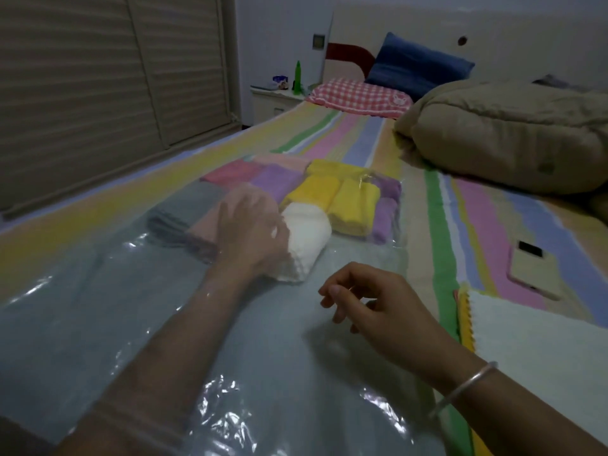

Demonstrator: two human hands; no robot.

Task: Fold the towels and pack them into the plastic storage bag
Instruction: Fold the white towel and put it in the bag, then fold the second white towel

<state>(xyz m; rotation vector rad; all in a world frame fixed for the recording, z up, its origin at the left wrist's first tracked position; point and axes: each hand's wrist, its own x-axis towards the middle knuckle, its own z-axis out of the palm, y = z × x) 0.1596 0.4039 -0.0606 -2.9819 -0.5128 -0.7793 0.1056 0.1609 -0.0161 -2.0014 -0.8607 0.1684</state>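
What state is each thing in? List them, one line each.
plastic storage bag: lying flat, left arm inside.
white towel: folded, inside the bag.
yellow towels: folded, packed.
left hand: in the bag, against the white towel; grip unclear.
right hand: loosely curled, empty.
flat white towel: unfolded, outside the bag.
phone: face down.

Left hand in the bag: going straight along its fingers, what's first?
The white towel, right at the left hand fingertips; behind it probably the yellow towels, though depth through the bag is unclear.

The right wrist wears 1 thin silver bangle [464, 386].
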